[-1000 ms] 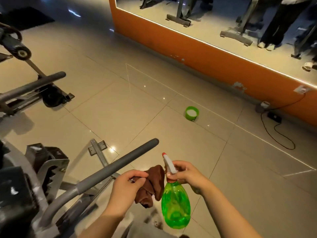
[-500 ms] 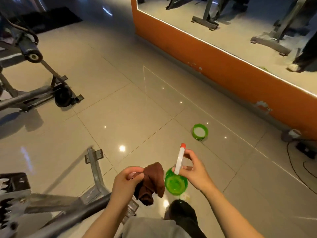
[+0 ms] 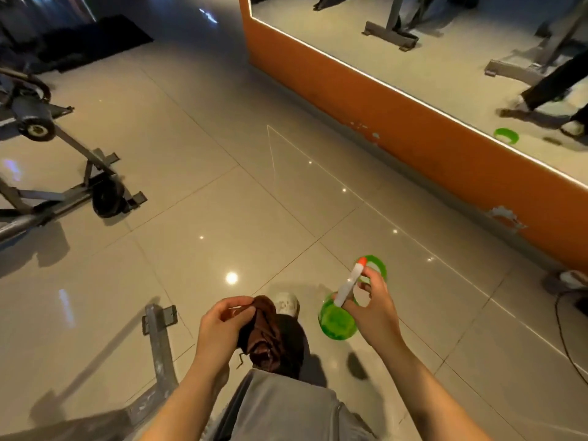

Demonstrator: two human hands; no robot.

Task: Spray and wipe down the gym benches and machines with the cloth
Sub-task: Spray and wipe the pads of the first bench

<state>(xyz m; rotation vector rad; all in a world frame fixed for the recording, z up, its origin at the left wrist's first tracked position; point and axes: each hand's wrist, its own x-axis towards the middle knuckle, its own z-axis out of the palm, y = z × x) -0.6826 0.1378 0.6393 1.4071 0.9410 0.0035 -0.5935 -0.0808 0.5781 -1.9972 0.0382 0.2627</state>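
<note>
My left hand (image 3: 222, 326) grips a bunched brown cloth (image 3: 262, 335) that hangs down over my leg. My right hand (image 3: 374, 308) holds the green spray bottle (image 3: 337, 319) by its white, orange-tipped spray head, which points up and away from me. A grey metal foot of a gym machine (image 3: 157, 338) lies on the floor just left of my left hand. Another machine with a roller pad and a wheel (image 3: 105, 194) stands at the far left.
A green ring-shaped lid (image 3: 378, 265) lies on the tiled floor behind the spray head. An orange wall base under a mirror (image 3: 413, 122) runs along the right. A black cable (image 3: 563, 338) trails at the right edge. A dark mat (image 3: 95, 39) lies far back.
My view has swung left and forward; the grey padded bar has dropped out of sight. The bottle has tipped so I look down onto it, and the green lid now sits just behind it.
</note>
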